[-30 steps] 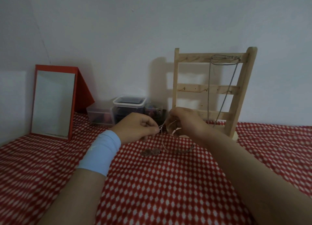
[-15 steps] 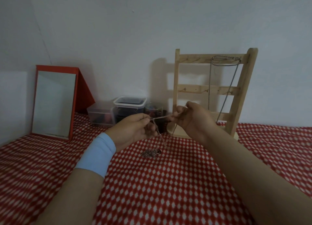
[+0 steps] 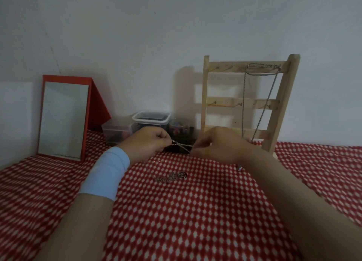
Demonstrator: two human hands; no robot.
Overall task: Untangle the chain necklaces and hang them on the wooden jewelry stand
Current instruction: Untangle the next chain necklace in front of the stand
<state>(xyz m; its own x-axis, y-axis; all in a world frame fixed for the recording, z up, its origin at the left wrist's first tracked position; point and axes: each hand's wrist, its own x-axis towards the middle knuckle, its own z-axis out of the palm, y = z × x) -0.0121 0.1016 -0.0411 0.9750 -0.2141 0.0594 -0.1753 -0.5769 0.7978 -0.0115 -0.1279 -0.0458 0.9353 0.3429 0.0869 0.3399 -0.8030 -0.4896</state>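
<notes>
Stretched almost level between 2 hands, just above the surface (image 3: 195, 211): a thin chain (image 3: 183, 145), pinched at its left end by the left hand (image 3: 150, 143) and at its right end by the right hand (image 3: 215, 145). Below the gap, a tangled heap of chain (image 3: 170, 177) loose on the red checked cloth, touched by neither hand. Behind the right hand, the wooden jewelry stand (image 3: 227, 103) upright, 1 necklace (image 3: 243, 96) draped from its top rail

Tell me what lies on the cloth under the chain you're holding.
A bunched chain with a ring lies on the red checked cloth below the held chain. The right hand hides whatever lies beneath it.
</notes>
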